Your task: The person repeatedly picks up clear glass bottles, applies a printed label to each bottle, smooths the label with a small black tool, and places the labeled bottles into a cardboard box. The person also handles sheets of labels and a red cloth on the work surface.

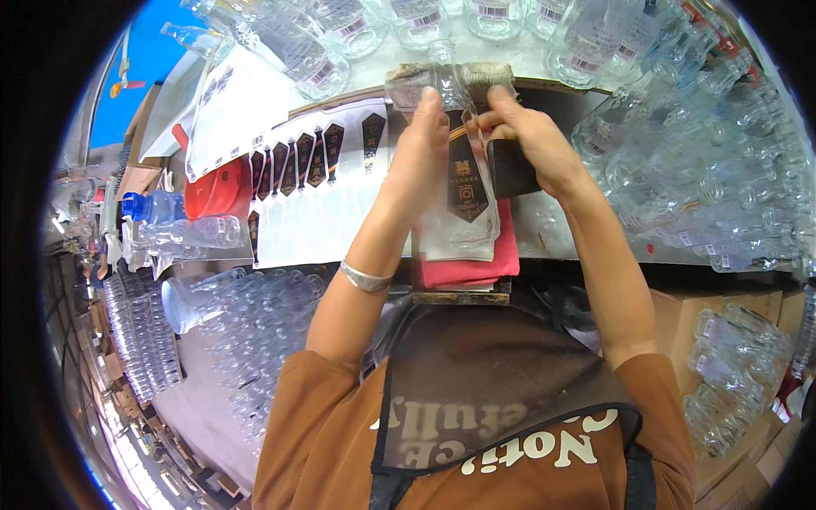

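Note:
A clear glass bottle (489,223) lies in front of me with its neck (443,56) pointing away, across a rolled cloth (491,78). On its upper face is a black pointed label (465,180) with gold print. My left hand (420,146) grips the bottle's left side near the shoulder, thumb uppermost. My right hand (537,143) closes at the right side of the shoulder, its fingers curled by the label's upper end. The fingertips are slightly blurred and partly hidden. Beneath the bottle are white paper and a folded red cloth (507,255).
Left of the bottle lies a white sheet of black labels (316,208), beside a red plastic container (225,189). Glass bottles (416,21) stand along the back, and many more (688,183) crowd the right. Further bottles (255,327) fill the lower left. A cardboard box (680,327) stands at lower right.

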The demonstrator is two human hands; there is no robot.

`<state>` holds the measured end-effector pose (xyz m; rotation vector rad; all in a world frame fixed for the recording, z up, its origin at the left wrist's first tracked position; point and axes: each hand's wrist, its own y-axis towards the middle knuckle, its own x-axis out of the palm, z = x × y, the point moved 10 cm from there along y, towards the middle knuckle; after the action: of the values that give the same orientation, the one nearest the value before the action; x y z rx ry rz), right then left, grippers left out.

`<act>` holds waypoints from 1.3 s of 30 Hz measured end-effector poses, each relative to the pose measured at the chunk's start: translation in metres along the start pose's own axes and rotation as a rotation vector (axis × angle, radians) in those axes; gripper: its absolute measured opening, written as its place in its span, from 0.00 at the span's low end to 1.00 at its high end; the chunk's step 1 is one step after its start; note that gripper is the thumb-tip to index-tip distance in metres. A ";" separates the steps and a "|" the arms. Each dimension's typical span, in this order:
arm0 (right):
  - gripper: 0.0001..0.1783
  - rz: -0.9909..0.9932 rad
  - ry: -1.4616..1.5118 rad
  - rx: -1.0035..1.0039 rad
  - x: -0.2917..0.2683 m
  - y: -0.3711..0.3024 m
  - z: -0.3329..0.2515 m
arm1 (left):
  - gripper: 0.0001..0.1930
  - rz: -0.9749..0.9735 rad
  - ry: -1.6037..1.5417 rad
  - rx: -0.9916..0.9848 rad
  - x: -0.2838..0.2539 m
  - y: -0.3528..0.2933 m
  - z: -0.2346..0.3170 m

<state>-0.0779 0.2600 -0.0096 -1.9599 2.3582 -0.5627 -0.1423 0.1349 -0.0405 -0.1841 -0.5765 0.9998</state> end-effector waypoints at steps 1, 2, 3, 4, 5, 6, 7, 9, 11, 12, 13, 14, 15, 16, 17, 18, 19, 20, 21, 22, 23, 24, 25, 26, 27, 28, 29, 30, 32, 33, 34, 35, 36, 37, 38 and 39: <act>0.29 0.044 0.092 -0.067 -0.006 -0.009 -0.004 | 0.32 0.033 0.079 0.060 -0.008 -0.006 0.005; 0.26 0.103 0.183 -0.134 -0.017 -0.021 -0.008 | 0.34 0.053 0.158 0.113 0.002 -0.025 0.021; 0.23 0.156 0.277 -0.201 -0.023 -0.032 -0.011 | 0.36 0.079 0.240 0.167 0.005 -0.044 0.031; 0.17 0.169 0.228 -0.255 -0.017 -0.044 -0.030 | 0.36 0.025 0.264 0.259 0.004 -0.061 0.039; 0.16 0.208 0.006 -0.390 -0.015 -0.052 -0.054 | 0.36 0.001 0.326 0.305 0.002 -0.071 0.040; 0.16 0.213 -0.205 -0.494 -0.003 -0.056 -0.077 | 0.37 -0.018 0.392 0.354 0.000 -0.079 0.040; 0.17 0.217 -0.418 -0.596 0.011 -0.060 -0.097 | 0.40 -0.037 0.458 0.403 0.000 -0.088 0.041; 0.17 0.163 -0.912 -1.013 0.049 -0.066 -0.131 | 0.58 -0.123 0.718 0.494 0.016 -0.108 0.038; 0.17 0.282 -1.021 -1.059 0.050 -0.055 -0.148 | 0.64 -0.136 1.011 0.729 0.028 -0.124 0.040; 0.17 0.241 -1.007 -1.049 0.053 -0.056 -0.152 | 0.65 -0.122 1.022 0.729 0.027 -0.126 0.038; 0.17 0.202 -0.994 -1.038 0.058 -0.059 -0.155 | 0.66 -0.111 1.033 0.729 0.027 -0.128 0.036; 0.17 0.077 -1.055 -1.006 0.072 -0.062 -0.147 | 0.67 -0.098 1.047 0.723 0.026 -0.129 0.032; 0.17 -0.048 -1.113 -0.971 0.085 -0.062 -0.136 | 0.68 -0.085 1.039 0.730 0.025 -0.130 0.030; 0.15 0.010 -1.123 -0.989 0.084 -0.058 -0.129 | 0.68 -0.073 1.031 0.737 0.025 -0.130 0.027; 0.14 0.077 -1.120 -1.049 0.081 -0.063 -0.136 | 0.68 -0.065 1.022 0.749 0.026 -0.129 0.027; 0.14 0.144 -1.116 -1.109 0.078 -0.070 -0.142 | 0.68 -0.057 1.005 0.774 0.027 -0.130 0.028; 0.13 0.212 -1.110 -1.168 0.074 -0.077 -0.148 | 0.65 -0.047 1.011 0.795 0.027 -0.130 0.029; 0.14 0.091 -1.120 -1.167 0.083 -0.084 -0.132 | 0.62 -0.033 1.018 0.813 0.026 -0.130 0.028; 0.15 0.008 -1.094 -1.172 0.095 -0.099 -0.114 | 0.59 -0.018 1.028 0.829 0.023 -0.130 0.027; 0.15 -0.152 -1.055 -1.073 0.109 -0.116 -0.098 | 0.59 -0.064 0.962 0.808 0.021 -0.129 0.026; 0.15 -0.308 -1.005 -0.970 0.119 -0.126 -0.084 | 0.59 -0.109 0.902 0.781 0.020 -0.129 0.023; 0.14 -0.250 -1.029 -0.984 0.113 -0.123 -0.089 | 0.61 -0.077 0.879 0.805 0.020 -0.131 0.025; 0.14 -0.194 -1.053 -0.997 0.105 -0.113 -0.098 | 0.64 -0.043 0.855 0.829 0.020 -0.133 0.027; 0.13 -0.117 -1.079 -1.006 0.093 -0.102 -0.106 | 0.66 -0.058 0.888 0.815 0.023 -0.132 0.026; 0.12 0.055 -1.008 -1.001 0.063 -0.077 -0.118 | 0.67 -0.078 0.920 0.808 0.026 -0.131 0.027; 0.12 0.176 -0.954 -1.009 0.041 -0.068 -0.132 | 0.72 -0.109 0.920 0.766 0.025 -0.126 0.024; 0.12 0.283 -0.892 -1.013 0.026 -0.063 -0.139 | 0.72 -0.115 0.916 0.758 0.023 -0.125 0.023; 0.13 0.228 -0.788 -0.930 0.024 -0.065 -0.124 | 0.71 -0.122 0.912 0.751 0.021 -0.125 0.022; 0.14 -0.044 -0.798 -1.029 0.053 -0.098 -0.100 | 0.69 -0.136 0.914 0.697 0.018 -0.123 0.020; 0.14 -0.198 -0.773 -0.993 0.071 -0.115 -0.085 | 0.67 -0.128 0.915 0.736 0.015 -0.126 0.023; 0.12 -0.276 -0.723 -0.874 0.073 -0.120 -0.076 | 0.64 -0.128 0.913 0.776 0.015 -0.126 0.025; 0.10 -0.347 -0.668 -0.754 0.074 -0.122 -0.068 | 0.62 -0.135 0.913 0.813 0.016 -0.130 0.026; 0.10 -0.247 -0.700 -0.760 0.066 -0.115 -0.075 | 0.62 -0.141 0.949 0.787 0.016 -0.130 0.024; 0.10 -0.093 -0.818 -0.858 0.056 -0.101 -0.091 | 0.62 -0.147 0.984 0.762 0.015 -0.130 0.022; 0.11 0.064 -0.762 -0.809 0.032 -0.077 -0.103 | 0.62 -0.159 1.014 0.747 0.019 -0.128 0.024; 0.11 0.207 -0.702 -0.758 0.011 -0.063 -0.110 | 0.62 -0.159 1.042 0.730 0.022 -0.127 0.024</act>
<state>-0.0473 0.2683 0.1135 -1.6210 2.3606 1.0006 -0.0521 0.0817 0.0385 0.0105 0.7156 0.7678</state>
